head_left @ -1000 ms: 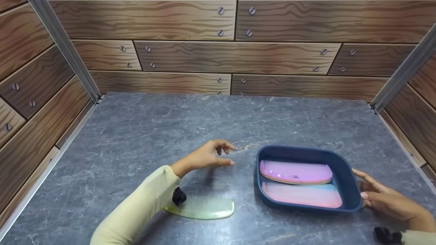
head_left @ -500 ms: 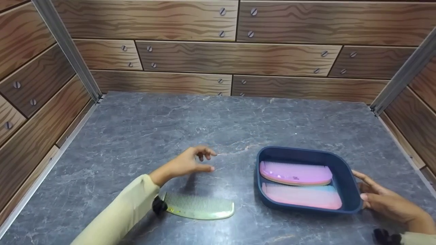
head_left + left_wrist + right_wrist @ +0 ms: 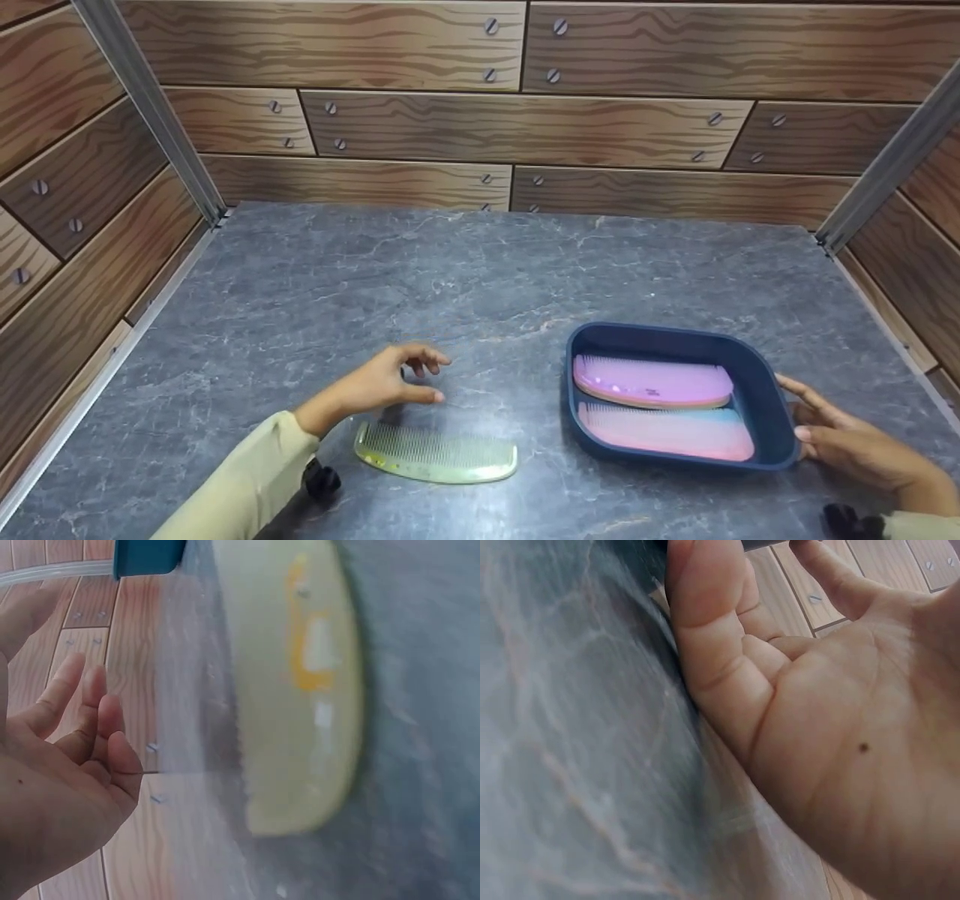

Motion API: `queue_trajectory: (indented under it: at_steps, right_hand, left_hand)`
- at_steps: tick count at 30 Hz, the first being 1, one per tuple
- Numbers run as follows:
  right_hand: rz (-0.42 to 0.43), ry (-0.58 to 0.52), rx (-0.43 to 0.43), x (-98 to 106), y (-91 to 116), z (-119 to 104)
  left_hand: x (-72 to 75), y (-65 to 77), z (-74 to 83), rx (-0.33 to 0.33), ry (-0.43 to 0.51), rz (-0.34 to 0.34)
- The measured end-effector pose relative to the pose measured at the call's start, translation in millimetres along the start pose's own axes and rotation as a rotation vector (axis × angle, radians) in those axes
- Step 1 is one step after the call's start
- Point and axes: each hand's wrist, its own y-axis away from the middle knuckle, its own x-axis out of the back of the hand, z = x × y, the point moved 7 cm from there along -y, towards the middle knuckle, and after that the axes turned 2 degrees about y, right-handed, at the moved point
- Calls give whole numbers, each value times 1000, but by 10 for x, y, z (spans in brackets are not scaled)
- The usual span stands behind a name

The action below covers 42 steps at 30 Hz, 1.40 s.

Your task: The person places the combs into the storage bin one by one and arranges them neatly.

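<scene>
A pale green comb (image 3: 439,455) lies on the grey marbled table, its teeth facing away. My left hand (image 3: 382,382) hovers just beyond it, fingers loosely bent and holding nothing. In the left wrist view the comb (image 3: 300,705) is blurred, beside the hand (image 3: 67,757). To the right stands a dark blue tub (image 3: 769,420). Inside it lie a purple comb (image 3: 652,380), with an orange-tinted edge showing beneath, and a pink-and-blue comb (image 3: 667,431). My right hand (image 3: 862,442) holds the tub's right side by its near corner; some fingertips are hidden.
Wood-patterned panels (image 3: 450,124) wall the table at the back and both sides. Metal posts (image 3: 146,112) stand at the back corners. The marbled table top (image 3: 420,270) stretches behind the comb and tub. A black fastening (image 3: 321,478) hangs at the left wrist.
My left hand has drawn back to the left and nearer, away from the tub, and the green comb is now fully uncovered. The right hand and tub have stayed put.
</scene>
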Motion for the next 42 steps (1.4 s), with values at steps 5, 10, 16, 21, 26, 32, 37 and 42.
queue_trajectory:
  at_steps: [5, 10, 16, 21, 26, 32, 37, 42]
  right_hand:
    - [-29, -26, 25, -11, -4, -2]
    - [-52, -34, 46, -22, -3, -4]
    - [-55, -13, 57, -17, -3, 8]
    - [-48, -47, 41, -20, -7, 20]
    - [-29, -68, 27, -20, -14, 15]
    - [-40, -85, 40, -27, -11, 5]
    - [-61, -98, 61, -33, -3, -4]
    - [-75, -93, 73, -36, -14, 4]
  left_hand:
    - [-30, 127, -107, 41, 1, -55]
    - [-30, 238, -179, 70, 12, -84]
    - [-1, 332, -232, 83, 30, -104]
    - [17, 401, -298, 105, 18, -118]
    - [35, 451, -346, 141, 2, -139]
    - [39, 511, -371, 179, -2, -182]
    - [49, 562, -358, 155, -25, -173]
    - [85, 614, -333, 94, -158, -119]
